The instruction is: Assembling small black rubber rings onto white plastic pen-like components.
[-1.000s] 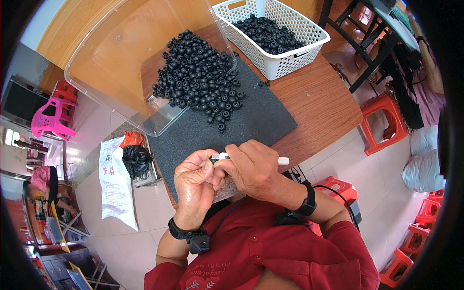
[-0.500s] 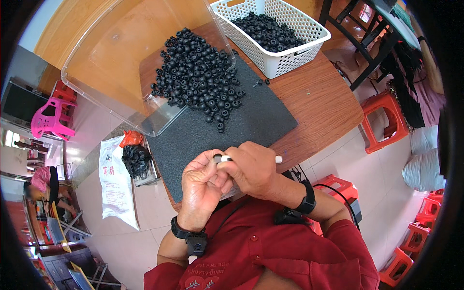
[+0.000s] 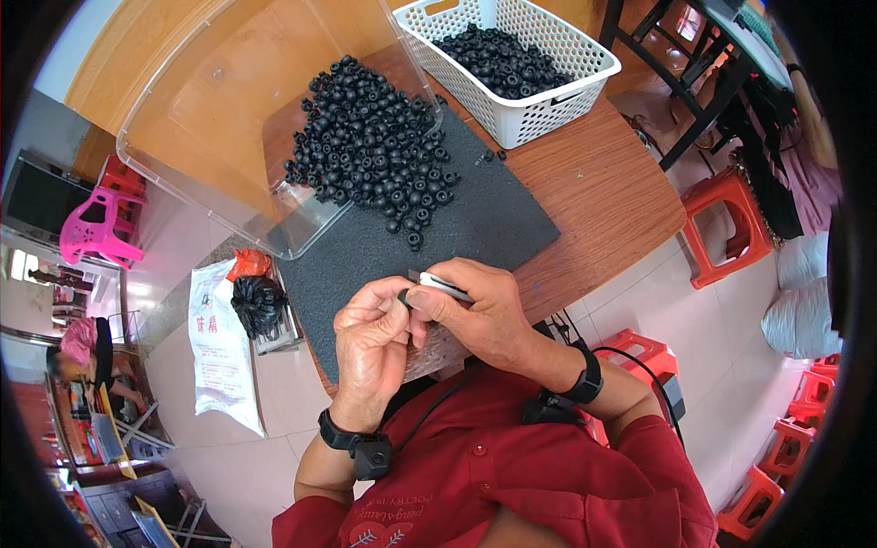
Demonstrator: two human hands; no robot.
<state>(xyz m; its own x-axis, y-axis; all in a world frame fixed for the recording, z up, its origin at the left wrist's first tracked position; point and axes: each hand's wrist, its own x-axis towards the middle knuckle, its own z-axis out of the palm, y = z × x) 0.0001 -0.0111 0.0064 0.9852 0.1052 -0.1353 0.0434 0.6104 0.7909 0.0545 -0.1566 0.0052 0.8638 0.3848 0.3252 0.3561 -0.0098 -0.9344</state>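
In front of my chest, both hands meet over the near edge of the dark grey mat (image 3: 493, 233). Pinched in my left hand (image 3: 370, 342) is a small black rubber-like ring-shaped piece (image 3: 404, 298), partly covered by the fingertips. My right hand (image 3: 493, 306) is closed around a slim white-handled tool (image 3: 445, 287), whose thin greyish tip points away to the left. The right thumb lies close beside the black piece; contact cannot be made out. Beyond the hands, a heap of similar black round parts (image 3: 375, 146) spreads from a clear plastic bin (image 3: 196, 196) onto the mat.
A white perforated basket (image 3: 534, 114) of black parts stands at the far right of the wooden table (image 3: 607, 196). A few tiny black bits (image 3: 493, 155) lie near it. Red stools (image 3: 731, 228) stand to the right. A white sack (image 3: 224, 352) and a black bag (image 3: 258, 306) are at left.
The white-handled tool has turned in my right hand, its back end now hidden and its tip tilted away. The right fingers have shifted slightly; my left hand still pinches the black piece.
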